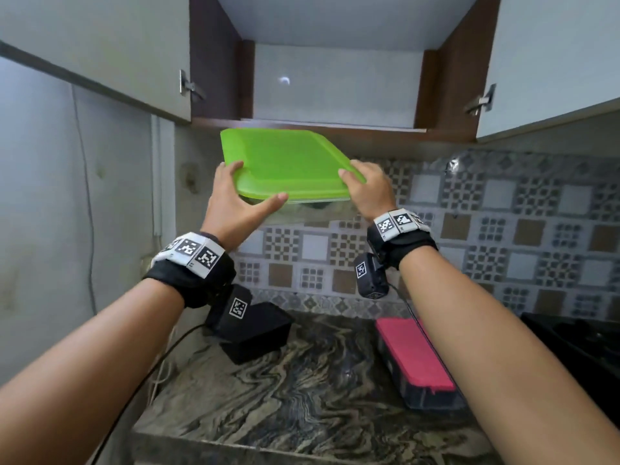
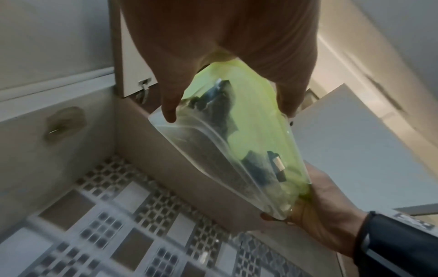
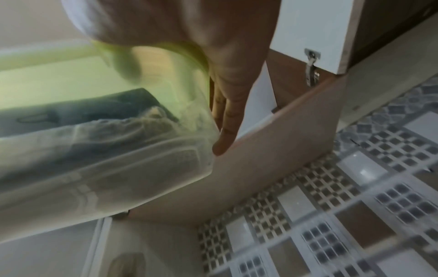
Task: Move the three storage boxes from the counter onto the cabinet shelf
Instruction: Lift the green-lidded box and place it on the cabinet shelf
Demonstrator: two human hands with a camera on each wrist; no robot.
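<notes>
Both hands hold a clear plastic storage box with a lime-green lid in the air, just below the open cabinet's shelf edge. The left hand and right hand clasp opposite ends, thumbs on the lid. A pink-lidded dark box and a black box sit on the marbled counter. No readable writing; the wrist bands carry only black-and-white square marker patterns.

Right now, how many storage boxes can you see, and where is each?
3. The green-lidded box is held by both hands just below the open cabinet; the black box and red-lidded box sit on the counter. The shelf's floor is hidden.
</notes>
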